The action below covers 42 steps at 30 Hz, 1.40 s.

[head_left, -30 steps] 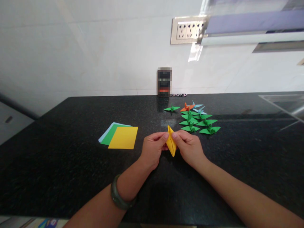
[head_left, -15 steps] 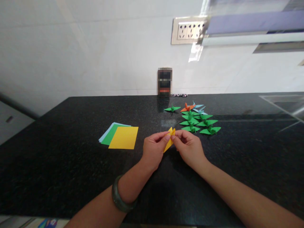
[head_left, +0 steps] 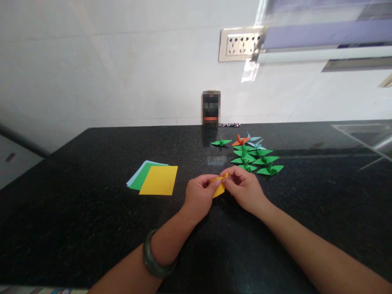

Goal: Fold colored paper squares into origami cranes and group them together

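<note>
A small piece of folded yellow paper is pinched between both hands above the black countertop. My left hand is closed on its left side, thumb on top. My right hand grips the upper right part, where a narrow yellow point sticks up between thumb and fingers. Part of the paper is hidden by the fingers. Just beyond my right hand stand several green paper cranes, with an orange crane and light blue cranes behind them. A single green crane sits apart to their left.
Left of my hands lies a fanned stack of square sheets: yellow paper on top, green paper and light blue paper beneath. A phone-like device, blurred out, leans on the wall beside a beaded strap. Wall sockets are above.
The upper points of the yellow paper, upright side by side before, now look spread, with one tilted right in my right hand. The view has shifted slightly upward.
</note>
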Each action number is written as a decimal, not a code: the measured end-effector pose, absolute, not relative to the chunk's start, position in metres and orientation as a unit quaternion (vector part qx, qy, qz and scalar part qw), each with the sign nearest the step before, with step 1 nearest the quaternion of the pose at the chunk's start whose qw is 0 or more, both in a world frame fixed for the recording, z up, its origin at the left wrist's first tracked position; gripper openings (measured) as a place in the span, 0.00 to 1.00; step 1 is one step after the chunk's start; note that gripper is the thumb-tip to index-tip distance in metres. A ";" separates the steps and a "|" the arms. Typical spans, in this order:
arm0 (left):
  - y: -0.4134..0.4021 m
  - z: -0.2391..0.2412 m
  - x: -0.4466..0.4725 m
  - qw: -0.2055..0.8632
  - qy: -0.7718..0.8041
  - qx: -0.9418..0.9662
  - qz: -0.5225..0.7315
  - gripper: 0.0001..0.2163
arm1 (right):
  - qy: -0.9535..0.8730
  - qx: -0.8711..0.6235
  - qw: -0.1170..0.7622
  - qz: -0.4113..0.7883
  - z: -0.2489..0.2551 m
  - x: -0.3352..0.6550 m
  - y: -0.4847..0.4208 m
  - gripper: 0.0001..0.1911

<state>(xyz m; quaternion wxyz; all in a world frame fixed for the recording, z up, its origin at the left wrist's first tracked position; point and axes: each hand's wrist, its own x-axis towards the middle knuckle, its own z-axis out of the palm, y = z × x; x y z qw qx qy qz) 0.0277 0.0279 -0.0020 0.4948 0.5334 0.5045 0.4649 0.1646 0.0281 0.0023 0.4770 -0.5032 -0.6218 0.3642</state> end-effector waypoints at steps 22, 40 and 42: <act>0.029 -0.004 0.027 0.530 0.507 0.486 0.475 0.12 | -0.528 -0.508 0.475 0.487 0.010 0.165 0.030 0.15; 0.029 -0.003 0.025 0.484 0.522 0.517 0.476 0.11 | -0.514 -0.518 0.485 0.482 0.012 0.157 0.025 0.12; 0.029 -0.003 0.025 0.481 0.520 0.522 0.475 0.11 | -0.519 -0.517 0.483 0.479 0.012 0.157 0.025 0.12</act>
